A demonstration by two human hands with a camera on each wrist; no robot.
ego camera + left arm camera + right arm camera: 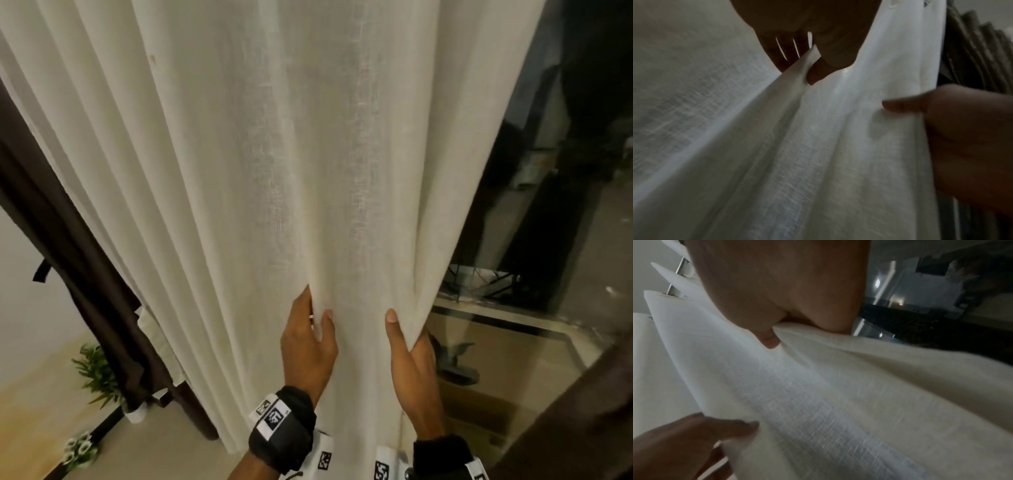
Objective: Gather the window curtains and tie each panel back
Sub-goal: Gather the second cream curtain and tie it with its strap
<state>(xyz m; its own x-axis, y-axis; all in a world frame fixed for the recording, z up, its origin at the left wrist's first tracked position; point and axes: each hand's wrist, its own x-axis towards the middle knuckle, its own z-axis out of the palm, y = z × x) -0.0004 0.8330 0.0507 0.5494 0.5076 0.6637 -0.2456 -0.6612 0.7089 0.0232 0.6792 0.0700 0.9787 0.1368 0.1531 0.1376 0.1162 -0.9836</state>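
both hands, left hand (308, 339) & right hand (411, 363), pinch folds of cream curtain (274, 154).

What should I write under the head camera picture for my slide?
Both hands, left hand and right hand, pinch folds of the cream curtain beside the dark window.

Left hand (310, 346): my thumb and fingers pinch a curtain fold.
Right hand (412, 373): raised beside it, gripping the curtain's edge.

Cream sheer curtain panel (267, 171) hangs in vertical folds left of the dark window (555, 171), lower right edge bunched inward, brown curtain (85, 284) behind its left side.
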